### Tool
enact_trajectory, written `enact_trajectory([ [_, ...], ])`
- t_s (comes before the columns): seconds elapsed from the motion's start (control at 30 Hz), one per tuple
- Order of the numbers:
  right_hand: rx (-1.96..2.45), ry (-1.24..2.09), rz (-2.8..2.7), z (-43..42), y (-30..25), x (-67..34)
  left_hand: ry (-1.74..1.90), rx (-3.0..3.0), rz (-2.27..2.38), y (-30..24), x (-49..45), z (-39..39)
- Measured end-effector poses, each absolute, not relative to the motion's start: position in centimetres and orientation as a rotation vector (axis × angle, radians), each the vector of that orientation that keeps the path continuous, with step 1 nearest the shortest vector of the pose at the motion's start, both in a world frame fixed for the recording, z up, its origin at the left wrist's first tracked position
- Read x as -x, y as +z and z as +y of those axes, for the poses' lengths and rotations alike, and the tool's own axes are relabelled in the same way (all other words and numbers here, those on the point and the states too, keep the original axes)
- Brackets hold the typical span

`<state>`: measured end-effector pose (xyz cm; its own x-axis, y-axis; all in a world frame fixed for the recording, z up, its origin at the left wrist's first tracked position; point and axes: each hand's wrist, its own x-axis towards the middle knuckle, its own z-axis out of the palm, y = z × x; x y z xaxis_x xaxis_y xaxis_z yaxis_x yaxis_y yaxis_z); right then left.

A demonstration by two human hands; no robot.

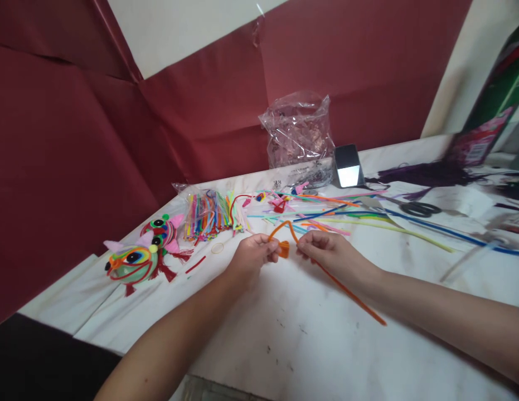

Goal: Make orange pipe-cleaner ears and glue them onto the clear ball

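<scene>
An orange pipe cleaner (351, 296) runs between my two hands above the white marbled tabletop. Its middle arches up in a bent peak, and its loose end slants down to the right. My left hand (257, 250) pinches it near a small folded or coiled orange piece (284, 249), which pokes out past the fingertips. Whether that piece is part of the same pipe cleaner I cannot tell. My right hand (320, 247) grips the pipe cleaner between thumb and fingers just past the bend.
Two colourful animal-head crafts (136, 262) with red tassels stand at the left. Bundled pipe cleaners (211, 214) lie behind my left hand. Further back are a clear plastic bag (301, 133) and a dark box-like object (348, 165). Black-handled scissors (420, 208) and loose pipe cleaners (435, 221) spread to the right.
</scene>
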<state>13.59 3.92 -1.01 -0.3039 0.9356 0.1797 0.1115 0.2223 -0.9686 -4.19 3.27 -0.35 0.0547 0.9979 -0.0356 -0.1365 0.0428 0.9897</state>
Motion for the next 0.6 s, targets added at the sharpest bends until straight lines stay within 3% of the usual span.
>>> enact_trajectory([
  [0.6, 0.943, 1.392, -1.683, 3.3, -2.1, -13.0, 1.183, -1.022, 0.965, -0.9, 2.4, 2.0],
])
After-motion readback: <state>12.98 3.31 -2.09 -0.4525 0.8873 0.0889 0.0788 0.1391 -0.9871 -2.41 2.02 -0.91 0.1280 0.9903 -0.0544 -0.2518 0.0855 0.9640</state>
